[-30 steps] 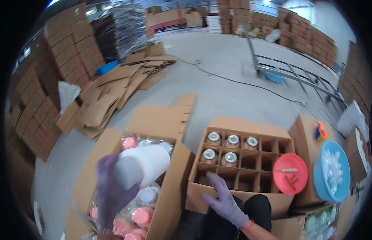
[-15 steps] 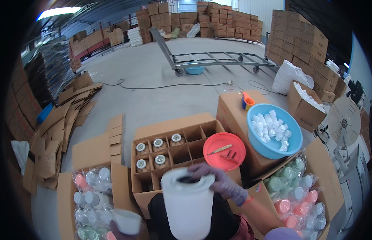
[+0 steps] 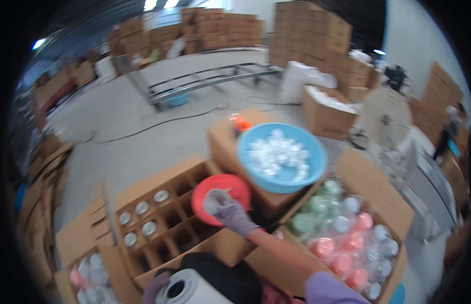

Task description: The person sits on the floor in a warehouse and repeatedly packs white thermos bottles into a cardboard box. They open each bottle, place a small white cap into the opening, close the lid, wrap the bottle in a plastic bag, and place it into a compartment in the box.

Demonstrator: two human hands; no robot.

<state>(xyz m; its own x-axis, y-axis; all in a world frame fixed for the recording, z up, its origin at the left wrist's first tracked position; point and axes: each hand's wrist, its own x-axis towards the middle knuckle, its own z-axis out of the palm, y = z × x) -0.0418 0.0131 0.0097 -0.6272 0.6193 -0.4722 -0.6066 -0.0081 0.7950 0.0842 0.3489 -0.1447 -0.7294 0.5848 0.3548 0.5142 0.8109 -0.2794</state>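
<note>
the red bowl [image 3: 239,188] is the thing to look from. the right hand [image 3: 234,217], in a pale purple glove, is over the red bowl's near side and pinches a grey cup [image 3: 212,201] by its edge. the cup and the hand block part of the bowl, so i cannot see all that lies in it. down left of the red bowl, nearest to the person, the left hand [image 3: 155,288] is up against the side of a white tub [image 3: 195,288] with a dark hole in its top. the tub hides its fingers, so i cannot tell if they are spread or gripping.

just left of the red bowl is a box with slots [image 3: 144,195], with five lidded jars [image 3: 149,228] in it. behind and right of the red bowl, a blue bowl [image 3: 316,172] full of small white bits [image 3: 277,152] sits on a brown box [image 3: 221,144]. right of the red bowl, an open box holds wrapped bottles [image 3: 342,263]. far behind the red bowl is a metal cart [image 3: 195,91].
</note>
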